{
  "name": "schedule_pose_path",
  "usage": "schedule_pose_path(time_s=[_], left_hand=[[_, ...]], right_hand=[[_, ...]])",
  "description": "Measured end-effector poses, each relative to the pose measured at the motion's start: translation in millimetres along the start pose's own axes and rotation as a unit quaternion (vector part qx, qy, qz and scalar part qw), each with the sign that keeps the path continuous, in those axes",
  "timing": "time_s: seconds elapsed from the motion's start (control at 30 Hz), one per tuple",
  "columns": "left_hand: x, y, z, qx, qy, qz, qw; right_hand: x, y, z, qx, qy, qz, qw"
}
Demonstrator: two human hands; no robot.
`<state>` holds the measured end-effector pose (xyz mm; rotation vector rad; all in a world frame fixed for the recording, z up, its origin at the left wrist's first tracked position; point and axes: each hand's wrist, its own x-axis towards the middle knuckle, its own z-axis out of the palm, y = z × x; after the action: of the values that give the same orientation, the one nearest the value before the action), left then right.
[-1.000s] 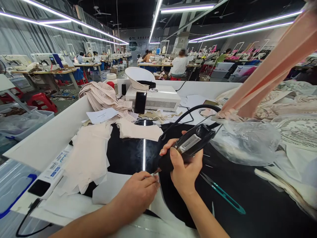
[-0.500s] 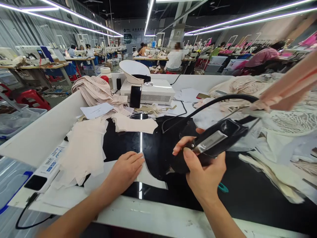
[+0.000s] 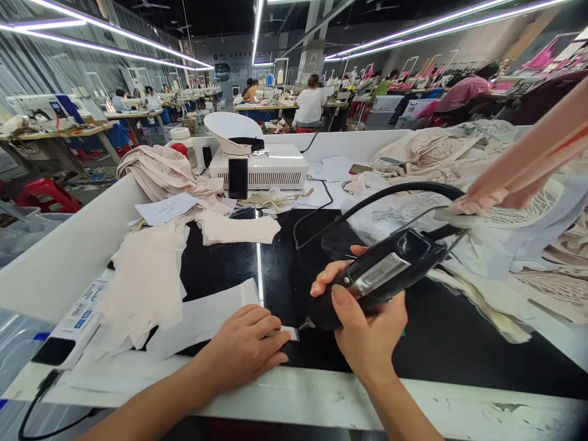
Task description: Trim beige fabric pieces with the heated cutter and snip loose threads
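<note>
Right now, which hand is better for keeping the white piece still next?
Probably the left hand: it rests on the white piece, while the right hand grips the black tool.

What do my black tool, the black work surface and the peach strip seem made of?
Black tool: likely plastic, glossy where highlights catch; its silvery plate looks metallic. Black work surface: glossy, perhaps glass or acrylic, reflecting a bright streak. Peach strip: matte, probably fabric, judging by its soft folds.

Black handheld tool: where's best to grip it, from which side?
Probably the thick middle of the black handheld tool, from the near side, as the right hand does: the body slants nose-down to the left, so holding there stays off the pointed tip and the pink fabric strip by its rear.
</note>
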<state>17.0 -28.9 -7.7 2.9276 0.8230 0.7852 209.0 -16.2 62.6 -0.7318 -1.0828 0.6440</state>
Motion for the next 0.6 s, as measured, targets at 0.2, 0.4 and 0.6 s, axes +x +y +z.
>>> schedule_pose_path(time_s=[0.2, 0.4, 0.6], left_hand=[[-1.7, -1.0, -1.5, 0.007, -0.008, -0.011, 1.000], [-1.5, -0.4, -1.6, -0.007, -0.002, -0.011, 1.000], [-1.8, -0.2, -1.3, -0.008, -0.004, -0.013, 1.000]], right_hand=[[-1.3, 2.4, 2.2, 0.002, 0.007, 0.003, 1.000], [-1.7, 5.3, 2.1, 0.008, 0.001, 0.007, 1.000], [-2.0, 6.7, 3.0, 0.006, 0.003, 0.008, 1.000]])
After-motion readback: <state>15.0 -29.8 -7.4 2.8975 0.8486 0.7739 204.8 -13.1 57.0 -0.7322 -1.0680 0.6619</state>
